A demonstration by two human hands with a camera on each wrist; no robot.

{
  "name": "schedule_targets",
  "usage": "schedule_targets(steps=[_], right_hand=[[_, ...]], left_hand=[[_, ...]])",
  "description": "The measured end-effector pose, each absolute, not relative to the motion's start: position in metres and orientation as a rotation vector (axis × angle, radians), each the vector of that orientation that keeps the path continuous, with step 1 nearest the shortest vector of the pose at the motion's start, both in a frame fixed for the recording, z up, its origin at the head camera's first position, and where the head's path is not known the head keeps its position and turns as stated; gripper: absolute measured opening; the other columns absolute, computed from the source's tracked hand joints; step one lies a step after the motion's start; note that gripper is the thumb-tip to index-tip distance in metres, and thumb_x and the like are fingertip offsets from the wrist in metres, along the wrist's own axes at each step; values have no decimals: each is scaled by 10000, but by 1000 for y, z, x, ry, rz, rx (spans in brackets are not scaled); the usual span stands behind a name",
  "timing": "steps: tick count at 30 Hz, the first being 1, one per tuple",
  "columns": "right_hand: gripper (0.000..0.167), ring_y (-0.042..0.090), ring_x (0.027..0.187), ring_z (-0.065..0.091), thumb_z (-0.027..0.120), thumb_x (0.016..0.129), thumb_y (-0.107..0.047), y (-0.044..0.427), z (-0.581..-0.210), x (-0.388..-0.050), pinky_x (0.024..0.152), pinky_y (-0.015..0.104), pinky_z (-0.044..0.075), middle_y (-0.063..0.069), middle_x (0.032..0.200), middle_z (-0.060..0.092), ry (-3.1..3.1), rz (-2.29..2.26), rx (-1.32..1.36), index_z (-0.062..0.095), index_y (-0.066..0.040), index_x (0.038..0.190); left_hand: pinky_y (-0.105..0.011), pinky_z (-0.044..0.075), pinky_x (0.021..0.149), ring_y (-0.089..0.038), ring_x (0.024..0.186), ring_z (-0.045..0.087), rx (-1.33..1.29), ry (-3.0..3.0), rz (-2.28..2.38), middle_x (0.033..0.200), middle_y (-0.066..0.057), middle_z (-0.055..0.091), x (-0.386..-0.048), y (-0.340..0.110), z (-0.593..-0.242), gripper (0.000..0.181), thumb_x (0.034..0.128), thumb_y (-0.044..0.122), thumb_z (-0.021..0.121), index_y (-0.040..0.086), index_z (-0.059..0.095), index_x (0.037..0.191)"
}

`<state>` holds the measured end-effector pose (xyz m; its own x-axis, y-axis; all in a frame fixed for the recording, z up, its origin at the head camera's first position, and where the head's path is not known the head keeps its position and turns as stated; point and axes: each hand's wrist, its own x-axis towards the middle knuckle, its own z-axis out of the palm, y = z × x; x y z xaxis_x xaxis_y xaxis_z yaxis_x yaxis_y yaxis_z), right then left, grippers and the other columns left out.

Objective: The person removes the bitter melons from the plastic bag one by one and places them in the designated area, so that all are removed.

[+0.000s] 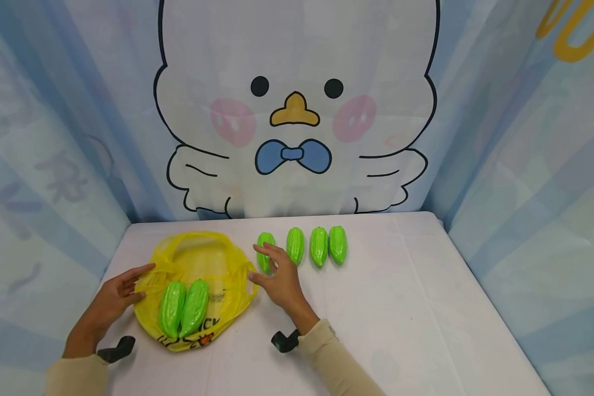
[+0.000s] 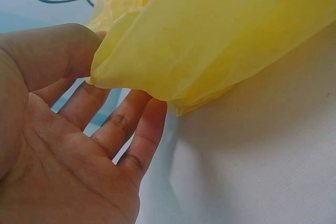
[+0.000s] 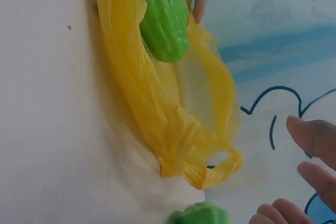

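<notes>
A yellow plastic bag (image 1: pixel 227 286) lies spread on the table with its mouth wide. Two shiny green ridged vegetables, like bitter melons (image 1: pixel 195 308), lie side by side in it. My left hand (image 1: pixel 114 302) is at the bag's left edge, fingers extended and touching the film; some fingertips are hidden behind the plastic in the left wrist view. Just right of the bag's handle, my right hand (image 1: pixel 282 280) hovers with thumb and fingers spread, holding nothing. In the right wrist view its fingers (image 3: pixel 317 179) are apart from the bag.
Several more green bitter melons (image 1: pixel 319 247) stand in a row at the back of the white table (image 1: pixel 401 308); the leftmost is partly hidden by my right hand. A printed curtain (image 1: pixel 297 44) rises behind the table's far edge, with curtains on both sides.
</notes>
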<state>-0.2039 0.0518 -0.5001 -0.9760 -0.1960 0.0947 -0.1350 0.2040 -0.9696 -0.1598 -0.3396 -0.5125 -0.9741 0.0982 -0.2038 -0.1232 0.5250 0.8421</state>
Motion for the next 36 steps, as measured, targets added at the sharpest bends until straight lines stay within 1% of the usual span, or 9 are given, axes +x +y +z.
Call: schedule_targets(steps=[3, 6, 10, 13, 16, 18, 24, 33, 36], right_hand=[[647, 244, 1561, 414, 853, 889, -52, 46, -501, -201, 1221, 491, 404, 95, 1660, 451, 2400, -1910, -341, 651, -244, 1473], [647, 238, 1560, 418, 855, 891, -63, 41, -501, -198, 1222, 480, 404, 51, 1658, 459, 2392, -1905, -350, 648, -248, 1475], [638, 230, 1561, 417, 852, 896, -71, 32, -501, -194, 1221, 434, 404, 13, 1659, 456, 2372, -1889, -362, 648, -241, 1476], [630, 247, 1554, 427, 851, 902, -83, 26, -502, -189, 1217, 417, 407, 50, 1661, 453, 2357, -1877, -392, 644, -226, 1479], [633, 261, 1540, 445, 856, 900, -96, 20, -503, -187, 1213, 416, 415, 92, 1658, 453, 2359, -1860, -428, 641, -217, 1483], [638, 259, 1535, 452, 860, 896, -95, 17, -503, -185, 1210, 414, 420, 91, 1654, 457, 2358, -1857, -443, 641, -221, 1482], [640, 259, 1538, 445, 860, 897, -96, 10, -505, -183, 1213, 405, 419, 102, 1651, 457, 2366, -1856, -474, 641, -230, 1483], [646, 237, 1544, 436, 852, 902, -87, 3, -500, -177, 1222, 392, 410, 73, 1637, 475, 2338, -1869, -513, 637, -255, 1487], [647, 198, 1542, 435, 848, 902, -75, 0, -500, -174, 1224, 353, 406, 44, 1636, 478, 2323, -1860, -508, 640, -267, 1484]], left_hand=[[-13, 387, 888, -62, 1359, 436, -17, 2537, 1443, 1723, -291, 248, -159, -339, -513, 717, 1063, 262, 666, 37, 336, 1659], [-14, 394, 895, 149, 1213, 353, -9, 2529, 1463, 1719, -297, 250, -159, -339, -512, 712, 1063, 254, 667, 33, 341, 1656], [-17, 402, 893, 177, 1185, 341, 2, 2517, 1483, 1718, -306, 243, -158, -339, -512, 716, 1060, 268, 672, 38, 347, 1655], [-23, 418, 898, 214, 1175, 356, 31, 2527, 1495, 1713, -304, 254, -157, -340, -512, 706, 1060, 260, 672, 44, 356, 1653], [-28, 432, 905, 251, 1169, 372, 68, 2539, 1510, 1716, -265, 278, -157, -341, -512, 689, 1063, 241, 667, 53, 365, 1652], [-29, 436, 906, 258, 1170, 379, 82, 2539, 1518, 1716, -262, 279, -157, -342, -513, 685, 1063, 235, 667, 59, 367, 1653], [-28, 428, 899, 241, 1164, 367, 67, 2526, 1507, 1716, -311, 242, -157, -341, -514, 697, 1061, 258, 671, 77, 362, 1659], [-39, 424, 904, 221, 1180, 360, 50, 2537, 1488, 1720, -281, 260, -158, -341, -513, 699, 1062, 286, 669, 90, 366, 1660], [-34, 417, 905, 218, 1181, 356, 50, 2538, 1483, 1721, -277, 264, -159, -341, -514, 705, 1058, 294, 674, 100, 367, 1662]])
